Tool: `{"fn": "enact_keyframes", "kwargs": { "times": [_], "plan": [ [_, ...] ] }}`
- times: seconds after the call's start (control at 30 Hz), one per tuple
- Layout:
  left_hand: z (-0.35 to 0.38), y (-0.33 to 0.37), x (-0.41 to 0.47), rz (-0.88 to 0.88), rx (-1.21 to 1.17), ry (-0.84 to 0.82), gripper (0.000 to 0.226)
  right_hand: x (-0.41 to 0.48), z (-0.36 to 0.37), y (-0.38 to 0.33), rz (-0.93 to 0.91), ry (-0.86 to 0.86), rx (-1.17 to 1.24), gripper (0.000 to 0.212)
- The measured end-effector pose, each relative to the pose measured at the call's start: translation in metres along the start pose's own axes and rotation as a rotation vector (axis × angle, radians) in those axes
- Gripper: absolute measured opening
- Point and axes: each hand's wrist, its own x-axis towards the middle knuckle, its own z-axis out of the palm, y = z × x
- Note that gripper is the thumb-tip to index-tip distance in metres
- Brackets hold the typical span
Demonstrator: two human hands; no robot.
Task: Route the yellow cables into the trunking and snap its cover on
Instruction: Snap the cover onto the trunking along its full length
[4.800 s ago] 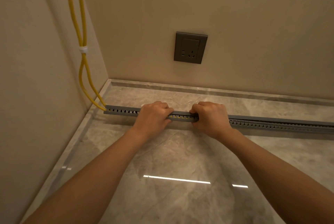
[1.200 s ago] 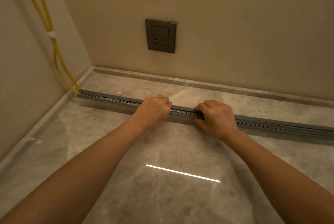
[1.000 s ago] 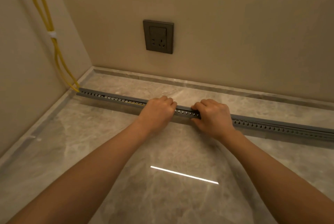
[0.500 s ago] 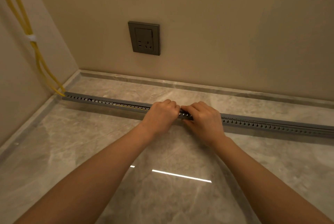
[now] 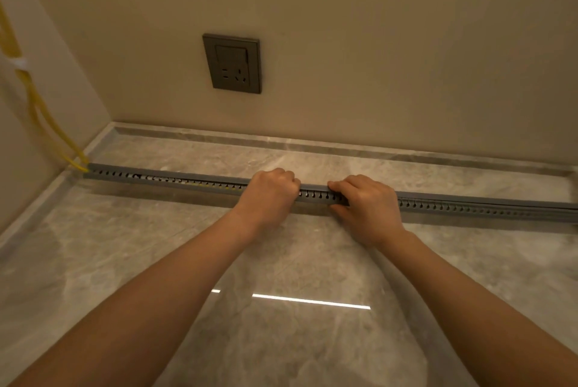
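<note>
A long grey slotted trunking (image 5: pixel 175 178) lies on the marble floor, running from the left wall to the right edge of view, with its grey cover on top. Two yellow cables (image 5: pixel 40 117), tied with a white band, drop down the left wall and enter the trunking's left end. Bits of yellow show through the slots. My left hand (image 5: pixel 270 194) is curled over the trunking near its middle. Just to the right, my right hand (image 5: pixel 364 202) grips it too, fingers over the cover and thumb below. A short stretch of trunking shows between the hands.
A dark grey wall socket (image 5: pixel 233 63) sits on the back wall above the trunking. A marble skirting (image 5: pixel 344 146) runs along the foot of the wall. The glossy floor (image 5: pixel 281 308) in front reflects a strip of light.
Both hands have worked rightwards along the trunking from near its left end. In the last half second they moved slightly apart, and my view shifted further right.
</note>
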Motion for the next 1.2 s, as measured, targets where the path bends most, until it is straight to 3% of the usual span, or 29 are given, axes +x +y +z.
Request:
{"fn": "enact_keyframes", "kwargs": {
  "times": [0.37,0.53,0.67,0.8,0.97,1.07,1.2],
  "plan": [
    [0.000,0.001,-0.002,-0.017,0.014,0.023,0.032,0.008,-0.001,0.004,-0.024,-0.008,-0.009,0.035],
    [0.004,0.011,0.000,-0.102,-0.015,0.027,0.024,0.008,0.000,0.007,-0.029,-0.006,0.020,0.032],
    [0.003,0.031,0.013,-0.175,-0.122,-0.076,0.026,0.008,0.002,0.009,-0.034,0.012,0.052,0.025],
    [-0.008,0.045,0.022,-0.153,-0.031,-0.142,0.015,0.006,0.004,0.010,-0.056,0.046,0.084,0.026],
    [-0.006,0.049,0.022,-0.146,0.063,-0.188,0.024,0.000,0.002,0.014,-0.092,0.057,0.140,0.032],
    [-0.009,0.050,0.021,-0.136,0.109,-0.158,0.027,-0.005,0.002,0.020,-0.112,0.033,0.178,0.025],
    [-0.012,0.054,0.021,-0.129,0.122,-0.212,0.025,-0.010,0.001,0.030,-0.131,-0.017,0.202,0.042]
  ]
}}
